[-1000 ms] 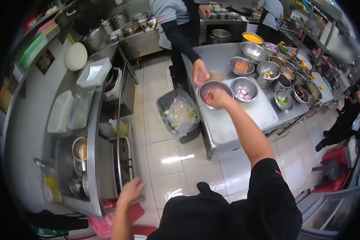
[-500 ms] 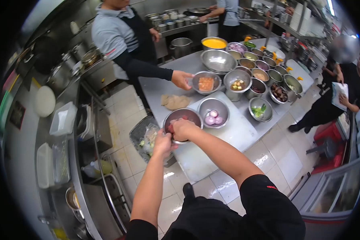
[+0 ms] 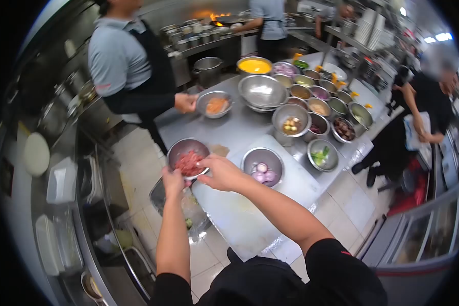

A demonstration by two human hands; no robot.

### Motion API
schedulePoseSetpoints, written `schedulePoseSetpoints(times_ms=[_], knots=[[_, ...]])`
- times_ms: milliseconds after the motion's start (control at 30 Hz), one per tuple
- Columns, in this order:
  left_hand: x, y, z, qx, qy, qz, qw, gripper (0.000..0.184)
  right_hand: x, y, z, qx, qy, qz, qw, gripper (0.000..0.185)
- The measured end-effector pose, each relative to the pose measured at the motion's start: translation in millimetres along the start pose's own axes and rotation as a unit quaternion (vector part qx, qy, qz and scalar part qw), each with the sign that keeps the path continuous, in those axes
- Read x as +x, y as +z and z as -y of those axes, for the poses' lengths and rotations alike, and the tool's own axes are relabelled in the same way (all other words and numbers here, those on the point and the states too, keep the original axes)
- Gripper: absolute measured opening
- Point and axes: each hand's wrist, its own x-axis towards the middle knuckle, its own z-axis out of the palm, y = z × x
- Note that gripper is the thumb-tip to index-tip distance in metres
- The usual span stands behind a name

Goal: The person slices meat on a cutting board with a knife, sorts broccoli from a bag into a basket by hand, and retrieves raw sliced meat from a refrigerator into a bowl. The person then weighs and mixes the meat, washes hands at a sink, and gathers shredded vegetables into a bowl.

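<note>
A metal bowl [image 3: 174, 148] with red chopped pieces [image 3: 188, 163], which look like raw meat, is tilted towards me at the near left corner of the table. My left hand [image 3: 173, 182] grips its left rim from below. At the right rim, my right hand [image 3: 222, 173] has its thumb under the edge and its fingertips over it. Just right of that hand, a second metal bowl [image 3: 249, 171] with peeled onions [image 3: 262, 174] stands on the white cutting board [image 3: 255, 214]. Behind the tilted bowl a brown piece [image 3: 219, 150] is partly hidden.
A co-worker's hand [image 3: 186, 103] holds a bowl of orange pieces [image 3: 217, 105] across the table. Several metal containers and a pot of yellow liquid [image 3: 255, 65] crowd the far right. A bin [image 3: 160, 196] stands below the table's left edge. Flames [image 3: 217, 19] rise at the back stove.
The bowl of red pieces has moved left, off the board's corner, and tilted towards me. My right hand has come out of it to the rim. Across the table, the co-worker's bowl has shifted left.
</note>
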Motion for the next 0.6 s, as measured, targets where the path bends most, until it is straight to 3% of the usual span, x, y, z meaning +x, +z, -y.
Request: schedulePoseSetpoints(times_ms=[33,67,100,133,200,233,267,367,467,500,533,567,600], knots=[[0.8,4.7,-3.0,0.024,-0.030,0.015,0.999,0.055,-1.4,3.7,0.8,0.007,-0.010,-0.021,1.000,0.038],[-14.1,14.8,-21.2,0.006,-0.013,0.040,0.999,0.049,-0.2,7.6,0.7,0.019,-0.027,-0.036,0.999,0.036],[-17.2,17.2,-24.4,0.023,-0.015,0.099,0.995,0.030,4.6,14.3,-2.5,0.074,-0.073,-0.048,0.993,0.034],[7.5,17.8,11.9,0.066,-0.011,0.130,0.989,0.015,7.9,16.2,11.5,0.201,-0.016,-0.023,0.979,0.033],[17.9,18.2,55.1,-0.056,-0.049,0.255,0.964,0.028,18.8,35.2,7.3,0.078,-0.101,-0.114,0.985,0.031],[23.8,19.6,75.7,-0.111,-0.078,0.312,0.940,0.035,26.2,43.9,8.3,0.109,-0.078,-0.113,0.984,0.028],[8.4,10.3,45.2,0.112,-0.013,0.301,0.947,0.036,29.6,46.7,15.5,0.151,-0.077,-0.108,0.980,0.025],[-48.0,-65.6,-6.2,0.080,-0.047,0.149,0.984,0.054,43.9,69.9,28.0,0.260,-0.024,-0.051,0.964,0.024],[-73.9,-205.7,21.9,0.175,0.068,0.001,0.982,0.051,49.8,89.3,65.7,0.304,0.045,0.027,0.951,0.026],[-95.2,-260.6,26.2,0.215,0.042,-0.069,0.973,0.046,54.7,104.0,74.6,0.306,0.044,0.043,0.950,0.030],[-118.5,-316.6,36.8,0.261,0.072,-0.174,0.947,0.044,58.2,117.9,88.2,0.299,0.045,0.061,0.951,0.029],[-143.2,-378.3,44.5,0.312,0.019,-0.235,0.920,0.043,61.3,133.4,102.9,0.291,0.047,0.076,0.953,0.029],[-183.1,-424.9,38.0,0.338,0.015,-0.351,0.873,0.040,67.7,157.5,108.4,0.297,0.037,0.101,0.949,0.028]])
